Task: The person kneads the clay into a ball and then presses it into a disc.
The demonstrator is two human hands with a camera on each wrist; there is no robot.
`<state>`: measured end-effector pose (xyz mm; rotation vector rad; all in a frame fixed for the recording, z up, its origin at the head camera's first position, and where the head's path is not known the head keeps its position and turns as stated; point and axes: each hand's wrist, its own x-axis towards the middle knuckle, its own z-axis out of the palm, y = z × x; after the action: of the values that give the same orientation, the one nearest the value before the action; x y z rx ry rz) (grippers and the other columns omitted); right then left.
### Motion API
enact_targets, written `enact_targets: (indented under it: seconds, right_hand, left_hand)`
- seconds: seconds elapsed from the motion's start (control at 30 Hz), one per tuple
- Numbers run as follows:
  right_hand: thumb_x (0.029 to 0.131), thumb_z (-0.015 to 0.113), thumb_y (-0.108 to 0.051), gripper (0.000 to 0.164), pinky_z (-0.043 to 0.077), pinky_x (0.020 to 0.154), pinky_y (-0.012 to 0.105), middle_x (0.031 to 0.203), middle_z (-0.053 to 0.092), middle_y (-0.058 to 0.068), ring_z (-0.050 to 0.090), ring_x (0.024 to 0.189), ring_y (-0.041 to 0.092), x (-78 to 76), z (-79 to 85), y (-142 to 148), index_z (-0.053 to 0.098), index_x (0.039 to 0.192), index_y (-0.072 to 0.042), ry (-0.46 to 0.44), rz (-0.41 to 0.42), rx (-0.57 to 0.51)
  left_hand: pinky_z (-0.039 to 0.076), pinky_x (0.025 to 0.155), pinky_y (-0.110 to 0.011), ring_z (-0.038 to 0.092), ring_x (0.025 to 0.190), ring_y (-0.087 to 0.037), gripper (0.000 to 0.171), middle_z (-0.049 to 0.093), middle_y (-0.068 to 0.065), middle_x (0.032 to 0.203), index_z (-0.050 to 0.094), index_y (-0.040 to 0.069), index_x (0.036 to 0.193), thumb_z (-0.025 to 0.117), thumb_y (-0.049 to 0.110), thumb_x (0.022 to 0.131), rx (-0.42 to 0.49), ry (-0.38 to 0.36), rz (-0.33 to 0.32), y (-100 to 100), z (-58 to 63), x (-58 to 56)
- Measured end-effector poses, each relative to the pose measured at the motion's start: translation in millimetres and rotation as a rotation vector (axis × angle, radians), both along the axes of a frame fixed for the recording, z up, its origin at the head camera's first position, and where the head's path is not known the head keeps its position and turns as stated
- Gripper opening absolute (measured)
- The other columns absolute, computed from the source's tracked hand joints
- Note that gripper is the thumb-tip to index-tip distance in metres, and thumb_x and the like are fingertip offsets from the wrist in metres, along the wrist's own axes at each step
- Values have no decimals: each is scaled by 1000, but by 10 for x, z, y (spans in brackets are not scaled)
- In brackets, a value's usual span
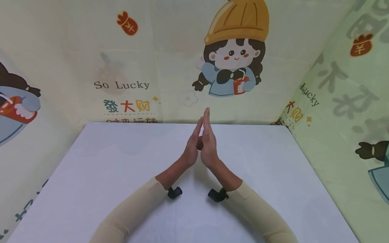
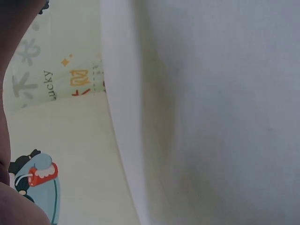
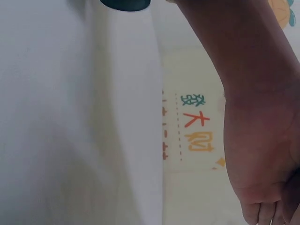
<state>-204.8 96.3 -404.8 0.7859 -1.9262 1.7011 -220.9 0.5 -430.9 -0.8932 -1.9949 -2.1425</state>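
Left hand (image 1: 191, 147) and right hand (image 1: 209, 144) raised together at mid-table, palms turned in towards each other, tips pointing to the far side. Fingers of both straight; on each hand they lie alongside one another rather than spread. The hands come together towards the fingertips, with a narrow gap at the heels of the palms; right fingertips reach a little farther than the left. Brown shape between the palms, in shadow: cannot tell whose finger or thumb.

White tabletop (image 1: 174, 222) beneath both hands, with a soft shadow on it just below the wrists. Forearms run in from the near left and near right, in a cream left sleeve (image 1: 133, 211) and cream right sleeve (image 1: 261, 212). Black left wrist camera (image 1: 175, 193) and black right wrist camera (image 1: 217, 195) sit at the inner side of the cuffs, near each other.

Printed cloth backdrop (image 1: 173, 64) along the far edge: cartoon figure in an orange knit hat (image 1: 238, 25), right of centre; "So Lucky" lettering (image 1: 121, 85) to the left, coloured Chinese characters (image 1: 127, 106) under it, red money pouch (image 1: 127, 23) above. Right wall carries a second pouch (image 1: 361, 45); left wall, part of another cartoon figure (image 1: 18, 108).
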Motion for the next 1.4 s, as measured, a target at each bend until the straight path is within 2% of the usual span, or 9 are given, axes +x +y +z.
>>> enact_targets:
  seconds: [0.17, 0.3, 0.43, 0.6, 0.7, 0.83, 0.97, 1.27, 1.4]
  right_hand:
    - [112, 20, -56, 79, 4, 127, 38, 176, -2, -1, 0, 161, 16, -38, -4, 39, 1, 167, -2, -14, -3, -11]
    - [112, 20, -57, 80, 3, 127, 39, 176, -4, -2, -2, 160, 15, -86, -7, 68, -1, 167, -3, -34, 21, -24]
    - [111, 21, -61, 84, 6, 127, 45, 176, -5, -5, 1, 160, 15, -129, -10, 98, -3, 168, -5, -62, 38, -29]
    - [110, 21, -64, 85, 21, 123, 39, 176, -3, -4, 23, 153, 12, -154, -30, 131, -2, 168, -7, -110, 69, -42]
    - [109, 22, -65, 86, 39, 99, 28, 176, 3, -3, 51, 114, 9, -159, -50, 136, -1, 169, -8, -150, 91, -70]
    - [110, 22, -64, 83, 38, 60, 25, 119, 64, 5, 42, 61, 10, -164, -97, 118, 1, 169, -11, -183, 133, -105]
    - [110, 21, -63, 80, 30, 47, 25, 55, 33, 1, 32, 46, 10, -152, -159, 88, 2, 170, -13, -197, 177, -121]
    - [112, 17, -57, 78, 25, 49, 37, 58, 34, -1, 31, 52, 11, -102, -222, 25, 6, 168, -5, -162, 137, -100]
    - [112, 15, -59, 80, 27, 54, 41, 61, 36, -2, 32, 56, 15, -77, -224, 0, 6, 168, -3, -156, 119, -86]
  left_hand:
    - [35, 60, -33, 37, 58, -15, 61, 36, -8, 60, 12, 7, 169, 6, 29, 113, -23, 39, 0, 33, -7, 70]
    - [43, 75, -31, 51, 77, -13, 59, 68, -12, 116, 11, 4, 168, 7, 26, 113, -6, 59, 4, 49, 17, 105]
    - [34, 110, -32, 44, 135, -20, 59, 9, -4, 175, 7, 2, 168, 8, 24, 113, 11, 75, 2, 57, 60, 139]
    - [18, 123, -43, 22, 154, -24, 62, 2, -5, 176, 3, 1, 168, 9, 30, 113, 36, 83, 4, 65, 107, 182]
    - [6, 126, -47, 4, 160, -18, 64, 1, -6, 176, 3, 2, 168, 11, 34, 113, 55, 93, 14, 71, 138, 199]
    - [4, 126, -49, 0, 160, -15, 64, 3, -5, 176, 4, 4, 168, 12, 34, 112, 82, 94, 39, 69, 172, 206]
    - [1, 126, -50, -2, 160, -15, 64, 3, -6, 177, 6, 4, 168, 13, 32, 111, 108, 83, 61, 63, 183, 203]
    - [24, 115, -39, 28, 143, -11, 66, 1, -5, 177, 7, 7, 169, 14, 38, 111, 163, 61, 80, 52, 213, 152]
    - [9, 125, -45, 8, 157, -11, 64, -3, -8, 177, 6, 6, 169, 13, 35, 112, 154, 80, 106, 45, 233, 122]
